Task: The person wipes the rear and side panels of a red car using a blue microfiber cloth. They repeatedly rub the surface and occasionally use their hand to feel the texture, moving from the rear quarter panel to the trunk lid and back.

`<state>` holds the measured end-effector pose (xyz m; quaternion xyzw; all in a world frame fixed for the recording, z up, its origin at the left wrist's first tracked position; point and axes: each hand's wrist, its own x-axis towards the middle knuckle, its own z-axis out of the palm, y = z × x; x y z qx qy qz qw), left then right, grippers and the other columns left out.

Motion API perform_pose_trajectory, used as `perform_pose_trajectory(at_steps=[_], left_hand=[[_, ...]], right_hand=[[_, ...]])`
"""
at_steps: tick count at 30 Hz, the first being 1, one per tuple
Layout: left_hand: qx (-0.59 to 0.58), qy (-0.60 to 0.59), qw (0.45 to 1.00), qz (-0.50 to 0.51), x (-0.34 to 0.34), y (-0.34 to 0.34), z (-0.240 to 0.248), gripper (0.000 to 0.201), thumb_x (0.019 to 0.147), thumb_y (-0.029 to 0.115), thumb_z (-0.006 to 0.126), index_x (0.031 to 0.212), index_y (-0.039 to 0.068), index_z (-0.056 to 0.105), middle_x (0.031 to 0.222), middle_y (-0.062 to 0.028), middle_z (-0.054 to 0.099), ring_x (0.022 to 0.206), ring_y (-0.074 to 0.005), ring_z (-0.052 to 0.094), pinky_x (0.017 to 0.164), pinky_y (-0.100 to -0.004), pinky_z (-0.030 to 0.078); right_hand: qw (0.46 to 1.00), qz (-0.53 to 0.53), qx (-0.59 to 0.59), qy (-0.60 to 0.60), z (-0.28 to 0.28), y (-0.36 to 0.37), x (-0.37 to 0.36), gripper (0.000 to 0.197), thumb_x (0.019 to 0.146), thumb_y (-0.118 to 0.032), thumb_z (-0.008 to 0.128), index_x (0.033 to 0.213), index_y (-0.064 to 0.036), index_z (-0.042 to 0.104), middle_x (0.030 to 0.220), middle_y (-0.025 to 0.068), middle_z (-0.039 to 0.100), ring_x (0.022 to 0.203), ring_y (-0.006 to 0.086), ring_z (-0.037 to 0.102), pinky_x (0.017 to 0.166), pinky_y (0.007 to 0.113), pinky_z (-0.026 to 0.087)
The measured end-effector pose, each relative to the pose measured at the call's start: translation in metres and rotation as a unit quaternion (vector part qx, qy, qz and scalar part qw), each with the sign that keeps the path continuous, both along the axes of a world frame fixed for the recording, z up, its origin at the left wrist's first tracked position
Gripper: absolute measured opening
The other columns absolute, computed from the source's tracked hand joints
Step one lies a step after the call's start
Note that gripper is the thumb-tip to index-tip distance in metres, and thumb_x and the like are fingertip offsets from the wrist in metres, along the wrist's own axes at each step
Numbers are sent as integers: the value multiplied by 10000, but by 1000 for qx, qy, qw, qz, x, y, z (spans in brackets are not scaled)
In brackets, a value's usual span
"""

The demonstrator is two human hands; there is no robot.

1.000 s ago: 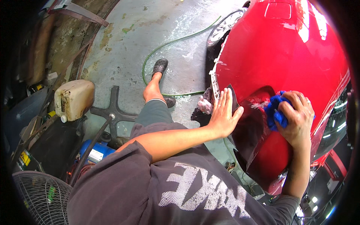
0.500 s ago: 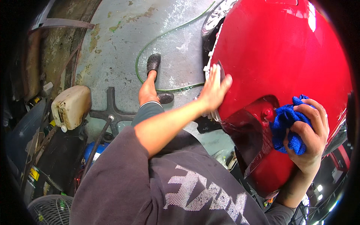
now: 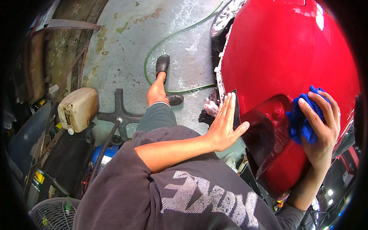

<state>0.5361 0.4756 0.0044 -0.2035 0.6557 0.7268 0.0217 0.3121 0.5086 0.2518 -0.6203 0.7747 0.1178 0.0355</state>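
A glossy red car bumper [image 3: 283,57] curves across the right side, with a dark recessed opening in its lower part. My left hand [image 3: 226,124] lies flat at the bumper's left edge, fingers straight and the thumb apart. Under its fingers is a thin dark sheet, which looks like sandpaper [image 3: 236,109]; part of it shows beside the index finger. My right hand [image 3: 320,122] is closed round a bunched blue cloth [image 3: 299,120], against the bumper's right part beside the opening.
A green hose [image 3: 155,50] loops over the wet grey floor [image 3: 126,50]. To the left are a stained jerrycan [image 3: 78,109], a dark cross-shaped stand base [image 3: 119,114] and a fan [image 3: 53,214]. A wheel [image 3: 228,15] shows beyond the bumper. My shoe [image 3: 162,64] is near the hose.
My left hand and the dark sheet have slid down along the bumper's edge, closer to my body. My right hand has shifted slightly right and up with the blue cloth.
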Motion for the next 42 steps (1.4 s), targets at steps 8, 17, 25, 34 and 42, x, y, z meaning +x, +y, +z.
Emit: perform_pose_trajectory(at_steps=[8,17,25,34,42], left_hand=[[-44,-16,999,-18,-16,-1,-9,1011,1103,609,445,1683,-121,55,1752,-390,18,1668,-467,7,1352,-503,72],[52,-63,995,52,-132,-67,-105,1013,1106,684,323,1677,-126,112,1764,-358,78,1675,-413,61,1357,-457,105],[-84,47,995,-2,-80,-33,-79,1004,1111,620,397,1679,-131,46,1751,-394,12,1663,-480,9,1349,-539,62],[-91,20,996,0,-74,-33,-61,909,1143,528,387,1662,-153,82,1735,-419,-5,1645,-530,7,1351,-539,85],[18,-44,999,22,-114,-65,-119,924,1148,599,282,1679,-127,72,1780,-325,32,1681,-378,37,1363,-428,93]], right_hand=[[993,-41,41,102,6,-4,12,266,735,-150,866,947,-72,726,1363,130,703,1300,407,624,1075,524,498],[998,8,-40,-51,9,-6,4,305,652,19,869,838,-59,641,1154,183,718,1121,452,698,913,542,584],[993,0,-102,-63,3,3,-3,310,618,-80,911,819,-57,677,1130,188,743,1099,466,707,911,573,591],[991,-27,-94,-93,1,7,-14,327,653,-118,937,854,-67,684,1192,192,728,1164,471,689,955,575,573],[993,-12,-84,-86,13,-9,-5,360,636,-136,945,848,-47,668,1167,201,714,1158,455,674,962,544,561]])
